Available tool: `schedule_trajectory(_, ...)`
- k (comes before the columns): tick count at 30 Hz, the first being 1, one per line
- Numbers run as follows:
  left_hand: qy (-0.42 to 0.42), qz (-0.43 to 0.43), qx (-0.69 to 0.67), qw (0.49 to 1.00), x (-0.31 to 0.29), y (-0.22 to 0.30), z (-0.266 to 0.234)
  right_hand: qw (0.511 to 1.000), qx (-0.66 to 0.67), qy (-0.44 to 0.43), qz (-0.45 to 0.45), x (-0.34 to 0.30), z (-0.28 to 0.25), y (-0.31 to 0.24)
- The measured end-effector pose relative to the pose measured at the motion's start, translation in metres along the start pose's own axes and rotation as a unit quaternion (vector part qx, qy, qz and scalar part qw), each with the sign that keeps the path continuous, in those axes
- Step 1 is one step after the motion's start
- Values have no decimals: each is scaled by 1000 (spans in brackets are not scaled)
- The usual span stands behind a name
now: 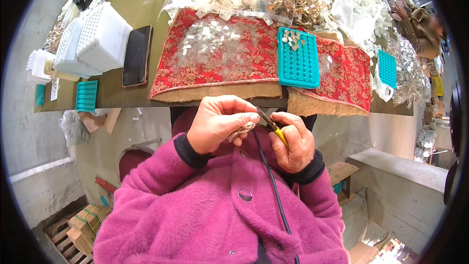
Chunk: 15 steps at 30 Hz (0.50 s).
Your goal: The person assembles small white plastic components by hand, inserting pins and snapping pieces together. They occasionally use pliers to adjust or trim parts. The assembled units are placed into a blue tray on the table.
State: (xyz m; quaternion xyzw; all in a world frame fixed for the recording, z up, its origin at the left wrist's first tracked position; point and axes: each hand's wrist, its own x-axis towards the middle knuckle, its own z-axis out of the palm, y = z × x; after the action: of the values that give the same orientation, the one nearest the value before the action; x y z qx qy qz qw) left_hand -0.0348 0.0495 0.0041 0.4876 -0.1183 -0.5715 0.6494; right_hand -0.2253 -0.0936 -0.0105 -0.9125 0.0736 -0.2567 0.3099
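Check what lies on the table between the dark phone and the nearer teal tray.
In the head view, a red patterned cloth strewn with small clear pieces lies between the phone and the teal tray.

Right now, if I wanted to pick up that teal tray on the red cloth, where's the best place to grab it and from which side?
Grip the teal tray by its near short edge, coming from your side of the table. It lies flat on the red cloth, with small loose pieces only at its far end, so a near-edge hold, kept level, should leave them undisturbed.

Fuzzy pink fleece sleeves (146, 190), glossy red brocade cloth (215, 54), matt teal plastic tray (298, 61).
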Motion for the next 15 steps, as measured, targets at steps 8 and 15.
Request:
schedule_trajectory(8,-1,-34,34,999,1,2,0,998,-43,-32,-34,-1,-8,7)
schedule_trajectory(15,-7,-48,71,996,3,2,1,997,-46,-50,-28,-3,-10,9)
